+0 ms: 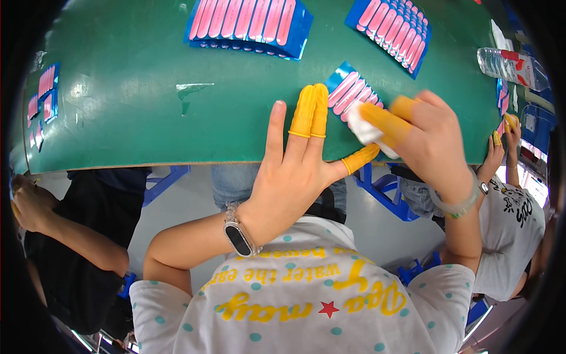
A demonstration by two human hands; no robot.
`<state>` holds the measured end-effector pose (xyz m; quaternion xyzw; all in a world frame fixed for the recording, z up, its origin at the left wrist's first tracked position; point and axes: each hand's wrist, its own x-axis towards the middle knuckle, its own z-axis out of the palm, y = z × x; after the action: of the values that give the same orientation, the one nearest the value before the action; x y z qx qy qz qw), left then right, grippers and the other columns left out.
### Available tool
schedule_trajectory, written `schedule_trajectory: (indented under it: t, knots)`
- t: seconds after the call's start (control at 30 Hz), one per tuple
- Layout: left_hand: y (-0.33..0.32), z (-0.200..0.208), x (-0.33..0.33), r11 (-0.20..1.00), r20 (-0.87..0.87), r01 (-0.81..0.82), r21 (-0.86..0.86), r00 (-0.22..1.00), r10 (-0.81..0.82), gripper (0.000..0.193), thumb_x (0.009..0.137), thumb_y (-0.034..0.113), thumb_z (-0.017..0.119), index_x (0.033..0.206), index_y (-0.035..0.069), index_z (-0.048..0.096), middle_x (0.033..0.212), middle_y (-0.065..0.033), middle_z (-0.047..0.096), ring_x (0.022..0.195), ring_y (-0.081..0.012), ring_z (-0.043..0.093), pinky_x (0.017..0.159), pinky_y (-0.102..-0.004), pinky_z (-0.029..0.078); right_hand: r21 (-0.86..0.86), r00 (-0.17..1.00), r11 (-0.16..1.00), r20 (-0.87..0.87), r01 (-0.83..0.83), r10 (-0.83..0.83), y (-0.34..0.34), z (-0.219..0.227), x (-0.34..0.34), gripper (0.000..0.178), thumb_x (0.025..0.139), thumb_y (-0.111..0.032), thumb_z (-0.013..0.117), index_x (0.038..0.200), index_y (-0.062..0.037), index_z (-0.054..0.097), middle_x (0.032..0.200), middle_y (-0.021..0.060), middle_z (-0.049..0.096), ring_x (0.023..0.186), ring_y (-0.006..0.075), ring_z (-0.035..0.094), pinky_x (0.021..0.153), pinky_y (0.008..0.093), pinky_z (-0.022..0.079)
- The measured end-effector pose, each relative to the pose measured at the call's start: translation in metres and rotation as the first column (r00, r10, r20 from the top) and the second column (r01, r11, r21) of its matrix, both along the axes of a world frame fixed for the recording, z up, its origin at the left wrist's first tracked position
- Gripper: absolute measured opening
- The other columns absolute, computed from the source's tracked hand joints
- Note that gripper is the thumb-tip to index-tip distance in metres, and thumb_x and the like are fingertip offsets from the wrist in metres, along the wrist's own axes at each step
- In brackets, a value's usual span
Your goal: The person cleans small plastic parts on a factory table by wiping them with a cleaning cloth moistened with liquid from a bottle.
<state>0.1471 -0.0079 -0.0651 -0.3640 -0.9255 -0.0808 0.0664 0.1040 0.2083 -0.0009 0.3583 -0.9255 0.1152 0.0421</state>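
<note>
A small blue sheet with pink rounded strips point(349, 91) lies on the green table, its right part hidden under my right hand. My left hand point(300, 156) is stretched out flat, with yellow finger cots on the thumb and two fingers. Two of its fingertips reach the left edge of the small sheet, and its thumb points to the cloth. My right hand point(433, 138), also in yellow finger cots and blurred, grips a crumpled white cloth point(361, 125) against the strips.
Two larger stacks of blue sheets with pink strips, one at the top middle point(244, 23) and one at the upper right point(392, 32), lie farther back on the table point(135, 112). Smaller pieces point(47, 97) lie far left. A plastic bottle point(510, 68) rests at right. People sit on both sides.
</note>
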Motion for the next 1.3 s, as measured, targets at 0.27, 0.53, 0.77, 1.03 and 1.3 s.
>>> schedule_trajectory:
  t: [0.27, 0.53, 0.77, 1.03, 1.3]
  knots:
    - [0.003, -0.006, -0.005, 1.000, -0.064, 0.022, 0.014, 0.998, -0.021, 0.058, 0.086, 0.026, 0.053, 0.142, 0.041, 0.045, 0.122, -0.0250, 0.056, 0.134, -0.0403, 0.043, 0.114, -0.0693, 0.020, 0.086, 0.998, 0.996, -0.061, 0.005, 0.000, -0.018, -0.008, -0.016, 0.038, 0.066, -0.015, 0.075, 0.104, -0.0127, 0.073, 0.075, -0.0008, 0.055, 0.061, 0.0188, 0.049, 0.059, 0.0310, 0.042]
    - [0.003, -0.001, 0.001, 1.000, 0.006, 0.006, 0.016, 1.000, -0.006, 0.058, 0.087, 0.027, 0.053, 0.142, 0.044, 0.043, 0.122, -0.0235, 0.056, 0.135, -0.0392, 0.042, 0.113, -0.0707, 0.019, 0.202, 1.000, 0.979, 0.010, 0.008, -0.011, 0.000, 0.008, 0.007, 0.023, 0.074, -0.017, 0.066, 0.096, -0.0109, 0.069, 0.074, 0.0002, 0.055, 0.066, 0.0194, 0.057, 0.063, 0.0309, 0.044]
    - [0.001, -0.004, 0.002, 1.000, -0.019, 0.000, -0.024, 1.000, -0.001, 0.061, 0.086, 0.026, 0.054, 0.143, 0.046, 0.041, 0.121, -0.0215, 0.057, 0.137, -0.0386, 0.039, 0.111, -0.0738, 0.018, 0.221, 0.998, 0.973, 0.035, -0.061, 0.055, -0.012, 0.012, -0.004, 0.037, 0.065, -0.016, 0.073, 0.102, -0.0134, 0.073, 0.075, -0.0001, 0.056, 0.062, 0.0189, 0.053, 0.063, 0.0314, 0.044]
    - [0.000, -0.002, 0.002, 1.000, 0.015, 0.017, -0.011, 1.000, -0.017, 0.065, 0.086, 0.023, 0.055, 0.144, 0.045, 0.038, 0.126, -0.0231, 0.055, 0.139, -0.0405, 0.035, 0.112, -0.0732, 0.017, 0.236, 0.994, 0.965, 0.022, -0.112, 0.110, -0.023, 0.011, -0.013, 0.031, 0.064, -0.015, 0.074, 0.095, -0.0121, 0.074, 0.071, 0.0010, 0.058, 0.060, 0.0193, 0.053, 0.059, 0.0328, 0.043]
    - [-0.001, -0.003, 0.002, 1.000, 0.048, 0.025, 0.001, 0.999, -0.025, 0.066, 0.085, 0.024, 0.056, 0.145, 0.044, 0.037, 0.130, -0.0245, 0.053, 0.140, -0.0408, 0.034, 0.112, -0.0726, 0.016, 0.244, 0.983, 0.954, 0.112, -0.172, 0.148, -0.032, 0.017, -0.008, 0.022, 0.067, -0.019, 0.074, 0.086, -0.0089, 0.072, 0.065, 0.0029, 0.055, 0.057, 0.0249, 0.051, 0.059, 0.0343, 0.045]
